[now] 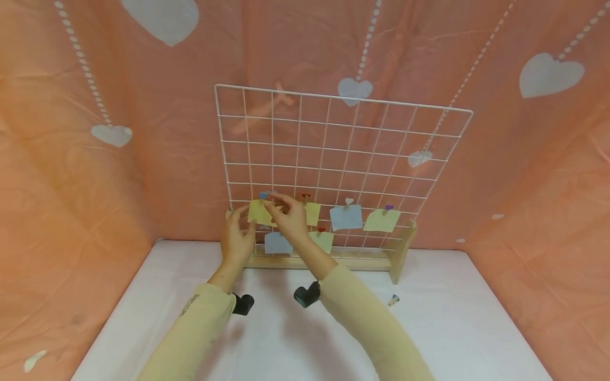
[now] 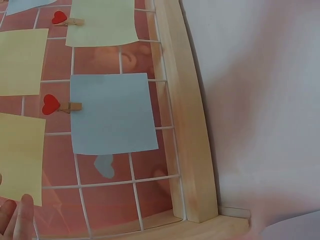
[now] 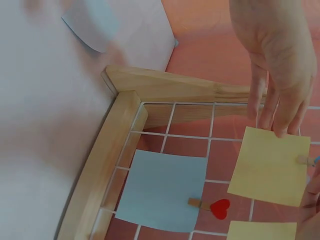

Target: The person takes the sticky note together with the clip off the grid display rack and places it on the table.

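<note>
peach cloth (image 1: 505,180) fills the back and both sides here, printed with pale hearts (image 1: 551,76), and in front of it spreads the white bench (image 1: 443,317). up on the bench, the white grid (image 1: 326,124) stands in its wooden stand (image 1: 402,251). two pale sleeves (image 1: 376,317) reach in, cut off by the bottom edge, a dark heart (image 1: 306,295) at each cuff.

now the hands, near each other but apart, with the yellow note (image 1: 259,212) between them, low on the grid's left side. the left hand (image 1: 236,241) pinches the note's outer edge, one fingertip over the front, others tucked behind. the right hand (image 1: 290,218) comes across from the other side, fingers bent at the blue clip (image 1: 263,196) on the note's top edge; whether they squeeze it, i can't tell.

that right hand hides part of the second yellow note (image 1: 313,214), and only a sliver of it enters the right wrist view. the left wrist view crops the yellow note.

along the row, a blue note (image 1: 346,217) and a green note (image 1: 382,220); below, a lower blue note (image 1: 274,244) and a lower green note (image 1: 325,241). smallest of all, a loose clip (image 1: 393,300) lies on the bench, right of centre.
</note>
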Demonstrator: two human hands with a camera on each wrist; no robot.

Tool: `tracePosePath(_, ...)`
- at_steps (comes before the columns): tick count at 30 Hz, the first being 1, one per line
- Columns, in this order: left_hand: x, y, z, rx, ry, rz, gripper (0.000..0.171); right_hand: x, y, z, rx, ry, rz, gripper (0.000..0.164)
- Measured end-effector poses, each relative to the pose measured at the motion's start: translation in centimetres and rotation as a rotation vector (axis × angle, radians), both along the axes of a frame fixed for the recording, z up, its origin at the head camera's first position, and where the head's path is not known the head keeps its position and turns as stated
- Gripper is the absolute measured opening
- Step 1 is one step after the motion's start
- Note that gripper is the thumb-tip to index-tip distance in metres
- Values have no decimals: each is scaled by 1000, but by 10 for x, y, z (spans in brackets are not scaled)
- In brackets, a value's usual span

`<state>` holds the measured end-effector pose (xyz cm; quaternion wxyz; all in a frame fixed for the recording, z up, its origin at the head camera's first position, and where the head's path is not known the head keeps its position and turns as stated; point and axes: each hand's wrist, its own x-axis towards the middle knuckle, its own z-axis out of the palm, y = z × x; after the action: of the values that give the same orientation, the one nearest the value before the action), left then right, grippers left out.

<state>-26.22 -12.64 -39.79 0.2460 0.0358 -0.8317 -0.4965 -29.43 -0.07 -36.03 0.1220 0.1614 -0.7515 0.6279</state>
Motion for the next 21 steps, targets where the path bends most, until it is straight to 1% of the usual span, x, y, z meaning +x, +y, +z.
tracePosePath(4, -2, -1, 4, 15, 21, -1, 40, -2, -5, 4, 52, 60, -1, 30)
tracePosePath(7, -3, 0, 5, 7, 31, -1, 39, -3, -7, 5, 100, 98, -13, 31)
tracePosePath(15, -4, 1, 4, -3, 51, 16, 34, -6, -8, 6, 166, 96, -14, 29)
tracePosePath(21, -6, 2, 3, 3, 100, 23, 29, -9, -8, 6, 209, 104, -21, 28)
